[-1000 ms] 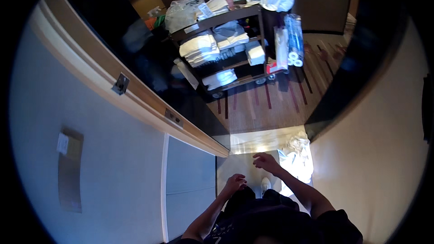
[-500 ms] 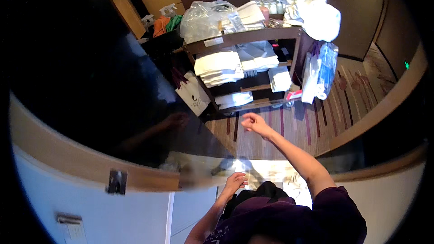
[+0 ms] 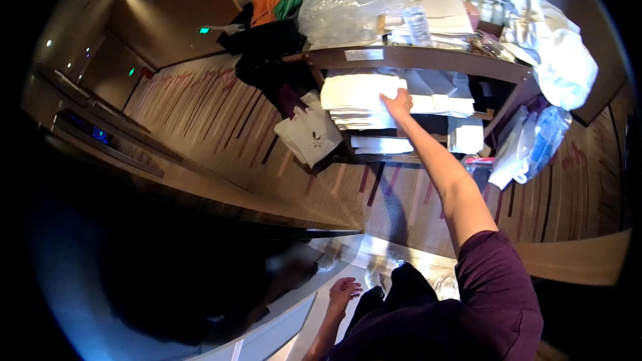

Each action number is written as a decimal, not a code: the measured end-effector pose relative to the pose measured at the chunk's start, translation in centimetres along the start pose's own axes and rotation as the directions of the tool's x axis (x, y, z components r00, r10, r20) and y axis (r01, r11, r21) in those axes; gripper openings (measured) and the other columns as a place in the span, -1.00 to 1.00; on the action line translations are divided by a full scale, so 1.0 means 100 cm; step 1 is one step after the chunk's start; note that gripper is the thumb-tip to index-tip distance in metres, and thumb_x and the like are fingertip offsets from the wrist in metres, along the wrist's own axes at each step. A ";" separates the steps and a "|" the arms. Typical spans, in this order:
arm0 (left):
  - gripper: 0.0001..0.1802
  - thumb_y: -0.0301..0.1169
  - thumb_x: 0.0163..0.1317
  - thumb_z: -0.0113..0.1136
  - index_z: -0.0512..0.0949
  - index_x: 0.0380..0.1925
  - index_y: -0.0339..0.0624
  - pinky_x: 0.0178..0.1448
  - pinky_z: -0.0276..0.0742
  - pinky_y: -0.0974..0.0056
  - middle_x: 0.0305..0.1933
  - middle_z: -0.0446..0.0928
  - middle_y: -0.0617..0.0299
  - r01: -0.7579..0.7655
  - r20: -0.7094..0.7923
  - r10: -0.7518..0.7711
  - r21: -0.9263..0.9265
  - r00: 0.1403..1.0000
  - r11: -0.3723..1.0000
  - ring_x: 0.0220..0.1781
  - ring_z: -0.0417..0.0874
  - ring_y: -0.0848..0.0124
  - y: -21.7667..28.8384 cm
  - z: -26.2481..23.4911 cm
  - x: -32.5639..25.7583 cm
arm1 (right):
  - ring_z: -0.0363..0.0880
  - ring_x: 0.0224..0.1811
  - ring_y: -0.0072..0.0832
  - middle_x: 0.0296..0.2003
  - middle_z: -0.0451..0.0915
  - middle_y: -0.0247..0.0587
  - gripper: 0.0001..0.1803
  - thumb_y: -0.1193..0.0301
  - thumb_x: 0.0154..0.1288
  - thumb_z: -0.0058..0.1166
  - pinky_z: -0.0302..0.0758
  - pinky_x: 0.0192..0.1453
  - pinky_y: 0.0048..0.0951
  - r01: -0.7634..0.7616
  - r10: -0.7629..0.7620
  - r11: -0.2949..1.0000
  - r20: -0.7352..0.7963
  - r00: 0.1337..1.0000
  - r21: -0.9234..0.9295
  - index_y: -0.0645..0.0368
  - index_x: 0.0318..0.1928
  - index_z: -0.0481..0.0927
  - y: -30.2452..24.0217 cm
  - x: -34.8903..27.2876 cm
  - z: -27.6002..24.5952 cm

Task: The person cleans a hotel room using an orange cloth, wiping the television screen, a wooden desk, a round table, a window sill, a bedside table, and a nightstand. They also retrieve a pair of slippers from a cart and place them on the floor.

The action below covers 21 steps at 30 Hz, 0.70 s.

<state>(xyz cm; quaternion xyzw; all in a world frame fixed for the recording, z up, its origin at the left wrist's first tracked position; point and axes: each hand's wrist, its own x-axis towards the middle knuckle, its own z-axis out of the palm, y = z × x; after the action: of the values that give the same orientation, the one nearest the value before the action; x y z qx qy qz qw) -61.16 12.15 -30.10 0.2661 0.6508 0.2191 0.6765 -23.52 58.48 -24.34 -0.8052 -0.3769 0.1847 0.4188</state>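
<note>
Cart edge: the wooden top shelf (image 3: 428, 59) juts just above the stack of folded white linen (image 3: 358, 100) on the middle shelf, far centre.
Open room: bare striped carpet (image 3: 221, 134) lies left of and nearer than the cart.
Right hand (image 3: 397, 103): arm stretched far forward, fingers curled over the stack's right end, thumb beneath.
Left hand (image 3: 342, 292): low and near, beside the hip, fingers loosely spread, holding nothing.

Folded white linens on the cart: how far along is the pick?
Done: the right hand has reached the cart and lies on the stack of folded white linens. In hand: nothing lifted; the stack sits on its shelf. Left: gripping and drawing a piece out. The left hand hangs empty, low by the body.
</note>
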 end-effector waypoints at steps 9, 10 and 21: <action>-0.68 -0.42 0.42 0.21 0.52 0.12 -0.26 0.01 0.70 0.21 -0.05 0.69 0.04 -0.037 0.009 0.037 -0.042 0.999 0.998 -0.07 0.77 0.26 0.002 0.066 0.005 | 0.63 -0.25 -0.34 -0.16 0.69 -0.17 -0.55 0.25 0.09 0.45 0.56 -0.25 -0.19 -0.493 0.340 0.820 0.445 0.828 0.290 0.10 -0.04 0.60 -0.002 0.049 0.001; -0.68 -0.42 0.42 0.21 0.52 0.12 -0.26 0.01 0.70 0.21 -0.05 0.69 0.04 -0.034 -0.010 0.033 -0.060 0.999 0.998 -0.07 0.77 0.26 0.000 0.067 0.005 | 0.63 -0.25 -0.34 -0.16 0.69 -0.17 -0.55 0.25 0.09 0.45 0.56 -0.25 -0.19 -0.490 0.331 0.826 0.464 0.822 0.279 0.10 -0.04 0.60 -0.015 0.044 -0.002; -0.72 -0.40 0.41 0.20 0.55 0.05 -0.29 -0.14 0.71 0.30 -0.17 0.69 0.14 -0.152 -0.135 0.147 -0.030 0.980 0.988 -0.19 0.76 0.40 -0.028 0.068 -0.001 | 0.59 -0.11 -0.35 -0.07 0.63 -0.26 -0.53 0.23 0.17 0.48 0.54 -0.04 -0.35 -0.398 0.061 0.094 0.394 0.917 0.912 0.09 0.02 0.60 -0.058 -0.041 0.035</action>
<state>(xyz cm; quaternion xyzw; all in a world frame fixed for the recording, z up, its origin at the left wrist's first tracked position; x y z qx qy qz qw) -54.49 9.41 -31.75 0.2852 0.6680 0.2996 0.6185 -30.98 59.34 -21.70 -0.3480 -0.0807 0.5510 0.7542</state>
